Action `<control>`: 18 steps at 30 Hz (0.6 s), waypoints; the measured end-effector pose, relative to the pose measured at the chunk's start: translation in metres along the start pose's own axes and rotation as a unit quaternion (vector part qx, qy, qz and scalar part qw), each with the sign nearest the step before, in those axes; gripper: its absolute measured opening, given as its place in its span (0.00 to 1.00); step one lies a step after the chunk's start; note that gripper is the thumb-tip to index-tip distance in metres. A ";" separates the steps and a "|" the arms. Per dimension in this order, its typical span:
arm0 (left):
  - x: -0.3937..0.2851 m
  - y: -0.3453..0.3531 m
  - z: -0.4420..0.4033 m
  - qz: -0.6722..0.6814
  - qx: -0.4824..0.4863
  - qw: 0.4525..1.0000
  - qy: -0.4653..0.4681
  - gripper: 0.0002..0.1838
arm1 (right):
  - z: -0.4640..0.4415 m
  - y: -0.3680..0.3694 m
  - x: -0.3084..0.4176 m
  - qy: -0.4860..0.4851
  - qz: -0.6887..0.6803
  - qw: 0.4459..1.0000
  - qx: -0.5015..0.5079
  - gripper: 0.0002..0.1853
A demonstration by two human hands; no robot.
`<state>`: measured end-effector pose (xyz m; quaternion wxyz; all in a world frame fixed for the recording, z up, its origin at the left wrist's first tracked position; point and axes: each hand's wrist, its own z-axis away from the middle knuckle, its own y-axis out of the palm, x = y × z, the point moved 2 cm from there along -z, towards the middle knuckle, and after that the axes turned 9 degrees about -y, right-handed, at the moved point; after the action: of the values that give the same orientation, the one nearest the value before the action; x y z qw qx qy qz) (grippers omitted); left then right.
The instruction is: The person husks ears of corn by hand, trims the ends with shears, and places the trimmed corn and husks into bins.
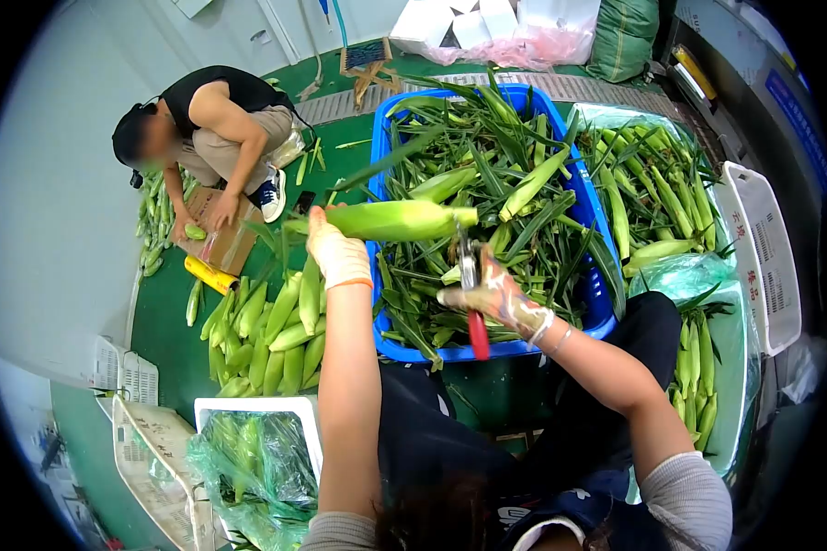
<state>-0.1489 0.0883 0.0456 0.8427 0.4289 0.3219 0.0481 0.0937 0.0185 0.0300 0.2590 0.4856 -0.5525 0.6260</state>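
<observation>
An ear of corn (400, 221) in its green husk lies level above the blue tub, its cut-looking pale end to the right. My left hand (334, 250), in a white glove with an orange cuff, is closed around its leafy end. In my right hand (505, 298), which wears a patterned glove and is slightly blurred, is a pair of pruning shears (469, 266) with a red handle. The metal blades are up against the pale end of the corn; whether they touch it I cannot tell. Below, the blue tub (606, 308) holds stripped leaves and some ears.
Husked ears (271, 331) are heaped on the green floor at left, behind a foam box (312, 413) lined with plastic. At right stand a plastic-lined box (740, 312) of corn and a white crate (763, 257). A crouching person (220, 119) handles corn over cardboard (225, 248).
</observation>
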 end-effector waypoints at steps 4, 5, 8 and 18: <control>0.014 -0.013 -0.005 -0.004 -0.014 1.000 -0.027 0.14 | -0.030 -0.013 0.000 0.016 -0.069 0.997 0.005 0.30; 0.013 -0.018 -0.002 -0.004 -0.019 0.999 -0.026 0.14 | -0.028 -0.014 -0.009 0.030 -0.075 0.997 0.013 0.27; -0.003 -0.017 -0.015 0.002 0.058 0.997 -0.050 0.17 | 0.000 -0.036 -0.005 0.118 0.010 0.991 0.063 0.16; 0.035 0.010 0.034 -0.023 0.147 0.984 -0.094 0.24 | -0.008 -0.050 0.002 0.174 -0.473 0.863 -0.047 0.21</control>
<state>-0.0999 0.0834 0.0502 0.7979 0.5430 0.2549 -0.0593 0.1337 0.0390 0.0543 0.6384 0.5587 -0.2315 0.4761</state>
